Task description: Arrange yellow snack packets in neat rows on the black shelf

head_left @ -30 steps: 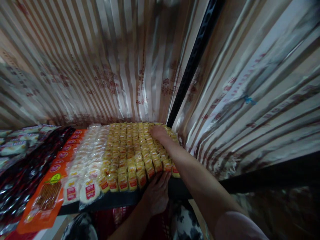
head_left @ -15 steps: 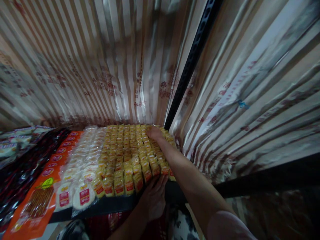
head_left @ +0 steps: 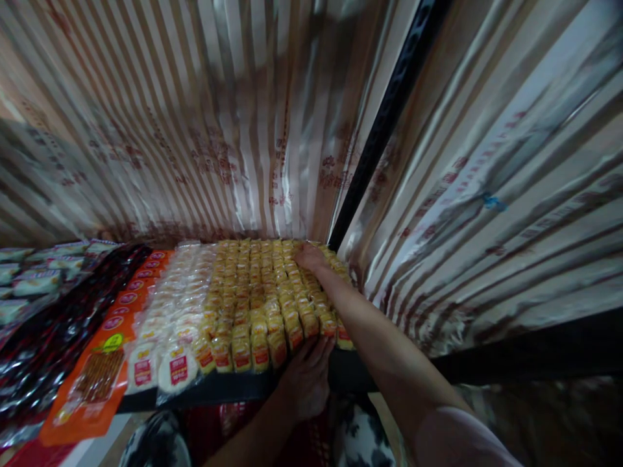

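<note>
The person is reaching the right hand (head_left: 310,257) deep to the back of the shelf (head_left: 233,387), at the centre of the frame, and laying it flat, fingers together, on the far end of the rows of yellow packets (head_left: 263,298), seemingly to press them level. The left hand (head_left: 307,379) is bracing the front packets at the shelf edge in the lower centre, fingers slightly apart against them, likely so the row cannot slide off. White packets (head_left: 168,324) and orange packets (head_left: 104,363) are lying alongside to the left.
</note>
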`<state>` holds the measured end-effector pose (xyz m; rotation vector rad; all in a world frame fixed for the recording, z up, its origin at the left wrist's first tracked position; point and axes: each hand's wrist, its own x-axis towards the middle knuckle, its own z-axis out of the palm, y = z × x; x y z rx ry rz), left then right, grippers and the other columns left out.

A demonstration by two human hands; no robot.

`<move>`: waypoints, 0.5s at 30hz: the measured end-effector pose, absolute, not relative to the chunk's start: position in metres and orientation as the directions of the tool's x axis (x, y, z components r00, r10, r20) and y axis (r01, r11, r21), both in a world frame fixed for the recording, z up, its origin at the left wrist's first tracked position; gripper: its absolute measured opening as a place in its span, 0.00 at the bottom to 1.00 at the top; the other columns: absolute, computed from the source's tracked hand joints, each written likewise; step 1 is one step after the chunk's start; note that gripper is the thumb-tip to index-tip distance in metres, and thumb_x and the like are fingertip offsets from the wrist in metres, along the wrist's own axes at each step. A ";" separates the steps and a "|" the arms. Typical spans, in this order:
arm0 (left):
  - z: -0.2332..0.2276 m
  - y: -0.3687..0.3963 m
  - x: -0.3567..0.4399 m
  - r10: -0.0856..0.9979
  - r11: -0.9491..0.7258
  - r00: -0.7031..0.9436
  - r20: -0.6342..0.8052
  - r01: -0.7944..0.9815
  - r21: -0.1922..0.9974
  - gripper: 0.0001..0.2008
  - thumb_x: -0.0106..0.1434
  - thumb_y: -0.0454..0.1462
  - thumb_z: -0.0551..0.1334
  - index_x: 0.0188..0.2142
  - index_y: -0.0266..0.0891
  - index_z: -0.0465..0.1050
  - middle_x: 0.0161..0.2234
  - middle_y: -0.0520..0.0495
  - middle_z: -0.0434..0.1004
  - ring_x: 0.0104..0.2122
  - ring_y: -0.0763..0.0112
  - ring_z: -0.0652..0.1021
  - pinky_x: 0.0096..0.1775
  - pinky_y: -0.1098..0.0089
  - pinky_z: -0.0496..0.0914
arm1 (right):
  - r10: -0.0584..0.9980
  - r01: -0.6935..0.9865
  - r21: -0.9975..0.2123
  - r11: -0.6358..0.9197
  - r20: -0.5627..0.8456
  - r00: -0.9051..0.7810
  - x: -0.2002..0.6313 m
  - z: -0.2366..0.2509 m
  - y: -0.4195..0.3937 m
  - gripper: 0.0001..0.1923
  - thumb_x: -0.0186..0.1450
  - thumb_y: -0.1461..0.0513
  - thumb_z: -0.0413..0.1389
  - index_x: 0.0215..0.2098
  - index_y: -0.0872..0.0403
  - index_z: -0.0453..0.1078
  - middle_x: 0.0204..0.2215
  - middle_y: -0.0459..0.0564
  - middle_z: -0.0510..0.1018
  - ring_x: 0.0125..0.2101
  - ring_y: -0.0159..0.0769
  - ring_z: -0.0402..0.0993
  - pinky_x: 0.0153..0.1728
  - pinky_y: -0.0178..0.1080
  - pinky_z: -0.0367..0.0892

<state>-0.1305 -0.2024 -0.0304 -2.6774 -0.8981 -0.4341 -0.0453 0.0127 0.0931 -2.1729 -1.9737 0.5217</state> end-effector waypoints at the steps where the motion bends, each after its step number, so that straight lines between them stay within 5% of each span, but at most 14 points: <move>1: -0.031 -0.202 -0.130 0.536 -0.764 0.760 0.367 0.622 -0.172 0.24 0.64 0.38 0.47 0.56 0.27 0.62 0.64 0.39 0.48 0.64 0.60 0.49 0.61 0.61 0.43 | 0.986 0.931 -0.344 -0.124 -0.148 0.076 -0.046 0.094 0.013 0.19 0.59 0.62 0.53 0.47 0.59 0.70 0.45 0.57 0.76 0.45 0.40 0.73 0.41 0.32 0.66; 9: -0.029 -0.202 -0.131 0.535 -0.791 0.782 0.320 0.597 -0.136 0.24 0.63 0.39 0.49 0.56 0.27 0.64 0.64 0.37 0.47 0.64 0.58 0.48 0.61 0.59 0.42 | 0.988 0.914 -0.386 -0.127 -0.128 0.083 -0.051 0.088 0.030 0.21 0.59 0.60 0.55 0.49 0.61 0.68 0.46 0.61 0.75 0.46 0.42 0.72 0.43 0.34 0.65; 15: -0.035 -0.202 -0.130 0.550 -0.769 0.760 0.346 0.622 -0.145 0.24 0.64 0.38 0.48 0.57 0.27 0.62 0.64 0.39 0.45 0.64 0.60 0.47 0.61 0.61 0.43 | 0.993 0.870 -0.481 -0.108 -0.094 0.071 -0.045 0.081 0.031 0.19 0.57 0.61 0.57 0.46 0.58 0.71 0.42 0.54 0.78 0.41 0.39 0.73 0.41 0.33 0.66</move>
